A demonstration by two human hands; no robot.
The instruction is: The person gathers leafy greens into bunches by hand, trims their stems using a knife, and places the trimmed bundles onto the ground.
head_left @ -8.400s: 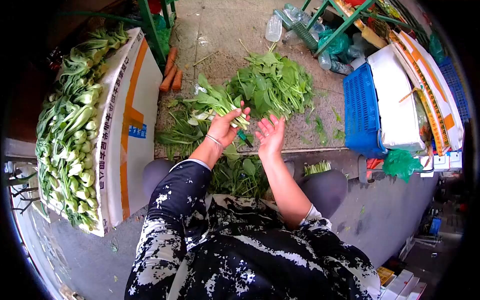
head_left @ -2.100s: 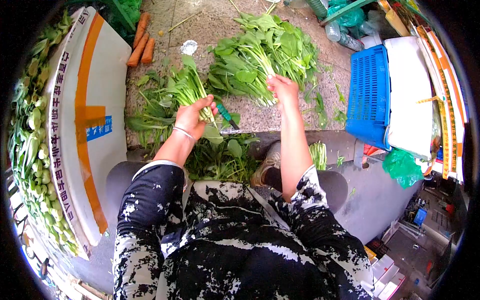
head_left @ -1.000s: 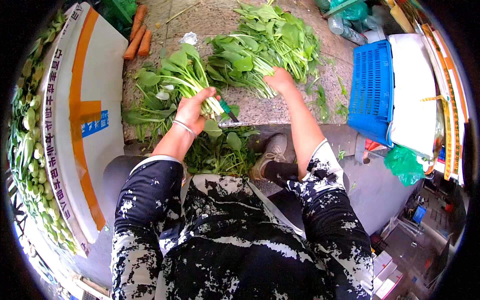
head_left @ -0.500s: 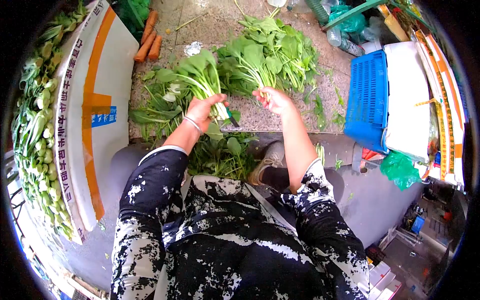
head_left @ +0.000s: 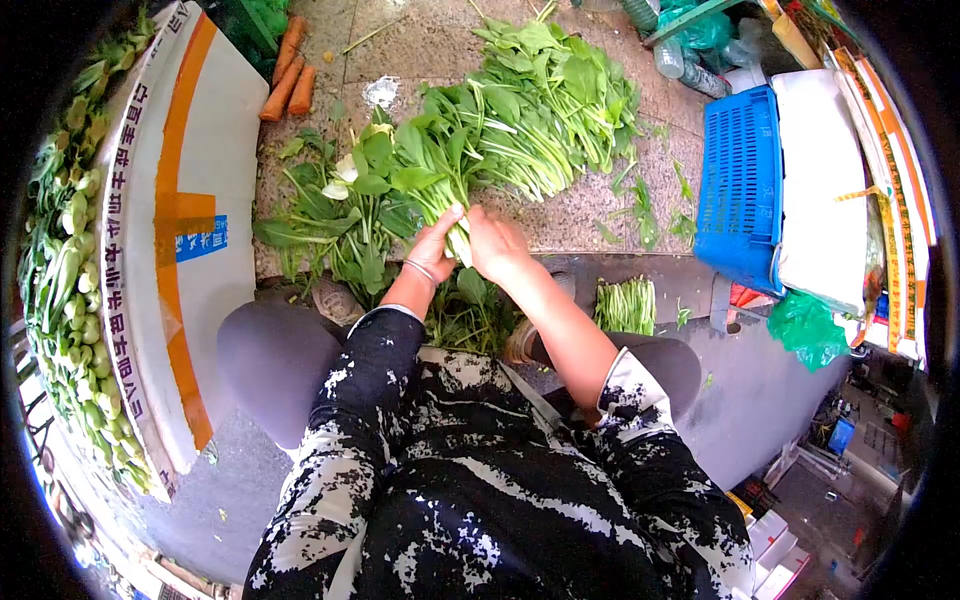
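Observation:
A bunch of leafy greens (head_left: 428, 170) is in my left hand (head_left: 432, 255), its fingers wrapped round the pale stems. My right hand (head_left: 498, 243) is closed against the same stems from the right, and the two hands touch or nearly touch. The leaves point away from me over the stone slab. Just beyond lies a larger pile of greens (head_left: 565, 100), stems toward me. To the left of my left hand are loose leaves and trimmings (head_left: 335, 215). More greens (head_left: 470, 310) lie below the slab's edge, between my feet. My right fingertips are partly hidden.
Several carrots (head_left: 288, 80) lie at the back left beside a white foam box (head_left: 225, 130) with bok choy (head_left: 85, 290) along its far side. On the right stand a blue plastic crate (head_left: 735, 190) and a green bag (head_left: 808, 330). Cut stems (head_left: 627, 305) lie near my right knee.
My right hand has moved left and down from the pile to the bunch's stems. My left hand has moved right and toward me with the bunch. The dark blade by it no longer shows.

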